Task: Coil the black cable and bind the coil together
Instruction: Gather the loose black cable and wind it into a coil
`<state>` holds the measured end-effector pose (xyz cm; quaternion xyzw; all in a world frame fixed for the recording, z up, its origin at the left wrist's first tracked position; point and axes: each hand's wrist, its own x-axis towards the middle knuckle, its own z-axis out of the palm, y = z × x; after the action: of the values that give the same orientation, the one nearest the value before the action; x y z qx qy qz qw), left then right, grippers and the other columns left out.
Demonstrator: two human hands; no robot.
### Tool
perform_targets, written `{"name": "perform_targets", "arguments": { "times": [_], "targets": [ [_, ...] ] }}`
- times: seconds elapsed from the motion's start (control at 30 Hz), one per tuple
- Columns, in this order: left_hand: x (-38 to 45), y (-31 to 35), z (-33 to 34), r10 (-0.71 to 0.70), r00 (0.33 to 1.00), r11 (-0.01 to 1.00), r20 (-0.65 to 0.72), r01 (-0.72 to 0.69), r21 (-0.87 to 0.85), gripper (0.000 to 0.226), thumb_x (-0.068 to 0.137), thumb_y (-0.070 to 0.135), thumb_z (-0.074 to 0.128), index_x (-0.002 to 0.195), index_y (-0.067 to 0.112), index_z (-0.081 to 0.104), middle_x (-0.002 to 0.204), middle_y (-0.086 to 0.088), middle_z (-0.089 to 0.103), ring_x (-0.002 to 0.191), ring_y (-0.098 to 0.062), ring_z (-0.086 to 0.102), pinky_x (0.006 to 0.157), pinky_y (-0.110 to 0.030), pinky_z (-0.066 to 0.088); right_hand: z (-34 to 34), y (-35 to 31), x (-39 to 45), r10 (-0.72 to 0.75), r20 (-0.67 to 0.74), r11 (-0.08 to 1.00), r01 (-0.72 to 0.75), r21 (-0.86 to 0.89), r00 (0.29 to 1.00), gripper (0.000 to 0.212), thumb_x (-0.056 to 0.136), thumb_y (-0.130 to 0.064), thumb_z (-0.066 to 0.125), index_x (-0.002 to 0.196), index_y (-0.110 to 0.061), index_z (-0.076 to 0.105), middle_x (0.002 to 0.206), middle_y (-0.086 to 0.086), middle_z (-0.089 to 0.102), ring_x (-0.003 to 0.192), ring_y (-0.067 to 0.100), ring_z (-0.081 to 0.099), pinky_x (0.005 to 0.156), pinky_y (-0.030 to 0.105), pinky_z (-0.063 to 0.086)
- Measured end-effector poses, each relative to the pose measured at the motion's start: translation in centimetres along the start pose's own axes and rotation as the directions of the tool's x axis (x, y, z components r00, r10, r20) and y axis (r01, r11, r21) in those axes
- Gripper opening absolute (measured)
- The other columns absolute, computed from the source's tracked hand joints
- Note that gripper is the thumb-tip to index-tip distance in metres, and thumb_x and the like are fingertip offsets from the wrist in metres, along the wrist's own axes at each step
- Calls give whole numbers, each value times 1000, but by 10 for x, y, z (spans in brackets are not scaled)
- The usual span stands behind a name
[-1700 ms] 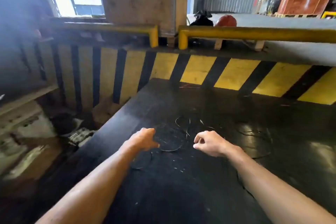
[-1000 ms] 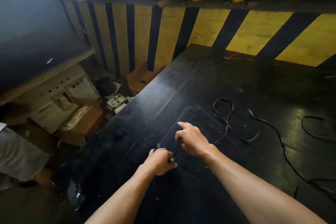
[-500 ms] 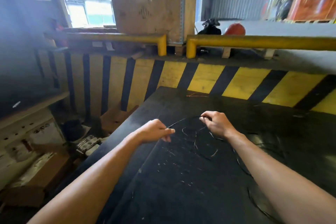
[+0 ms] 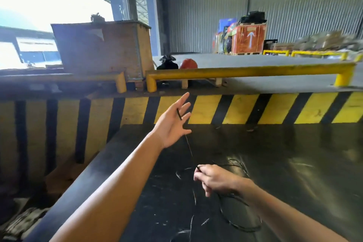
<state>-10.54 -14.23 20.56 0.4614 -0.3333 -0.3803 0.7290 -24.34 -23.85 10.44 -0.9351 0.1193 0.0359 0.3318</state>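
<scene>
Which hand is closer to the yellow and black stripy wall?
The left hand: it is raised, reaching out toward the striped wall. The right hand sits lower and nearer the person, over the black table.

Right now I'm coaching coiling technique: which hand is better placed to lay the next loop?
Probably the right hand: it pinches the black cable just above the loose slack, while the left hand, raised and open, anchors the end.
</scene>
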Motion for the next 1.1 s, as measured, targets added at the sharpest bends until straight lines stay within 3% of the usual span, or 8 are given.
{"name": "perform_targets", "arguments": {
  "times": [0.17,0.33,0.4,0.57,0.7,0.87,1.0,1.1],
  "targets": [
    [35,0,-16,-131,987,865,-88,157,477,48,95,53,36,142,47,33,162,-1,12,149,-30,-1,105,-73,-3,-66,30,-28,-76,-161,980,44,-196,984,24,95,-30,46,84,-16,63,77,-3,60,63,8,55,60,16,42],
    [49,-6,-24,-487,861,358,-145,348,867,73,75,78,44,141,50,31,144,-7,41,132,-34,40,91,-49,34,-154,42,-28,-178,-451,983,138,-119,875,20,92,-28,54,84,-16,67,81,2,67,65,1,58,56,10,41],
    [53,-6,-17,-649,755,381,-94,429,819,76,64,85,51,130,50,45,127,-3,47,110,-27,48,81,-45,32,-176,44,-19,-234,-608,972,182,-147,759,23,91,-29,55,85,-11,69,82,2,69,73,7,60,61,14,43],
    [64,-1,16,-643,672,730,368,394,558,45,91,58,28,135,55,36,146,-2,44,135,-32,41,93,-71,36,-213,62,26,-188,-836,978,178,-111,516,31,93,-36,52,85,-10,68,78,5,68,72,19,60,63,30,47],
    [77,9,48,-290,776,954,561,278,108,47,93,54,27,140,51,34,150,-8,43,141,-40,29,93,-72,35,-168,78,65,-72,-725,988,150,44,685,41,96,-39,41,75,-13,63,68,6,63,65,20,59,65,33,45],
    [103,33,58,-53,985,985,164,25,170,47,92,57,28,139,51,33,158,-4,26,143,-35,26,99,-75,23,-57,79,62,-208,-143,977,213,19,967,43,97,-47,34,62,-29,52,54,-5,46,51,3,47,56,16,36],
    [108,35,23,-10,998,502,-67,63,862,48,95,58,26,142,53,21,159,4,21,147,-33,10,114,-58,10,-100,102,50,-236,-80,967,225,-122,969,39,95,-46,41,64,-27,54,58,-7,51,57,3,50,56,13,36],
    [102,31,-3,-78,975,315,-209,223,923,55,95,59,24,146,40,25,150,0,38,141,-38,24,113,-52,22,-170,129,37,-226,-245,964,180,-194,943,33,90,-38,55,59,-28,55,59,-9,56,60,6,55,62,20,43]
  ]
}}
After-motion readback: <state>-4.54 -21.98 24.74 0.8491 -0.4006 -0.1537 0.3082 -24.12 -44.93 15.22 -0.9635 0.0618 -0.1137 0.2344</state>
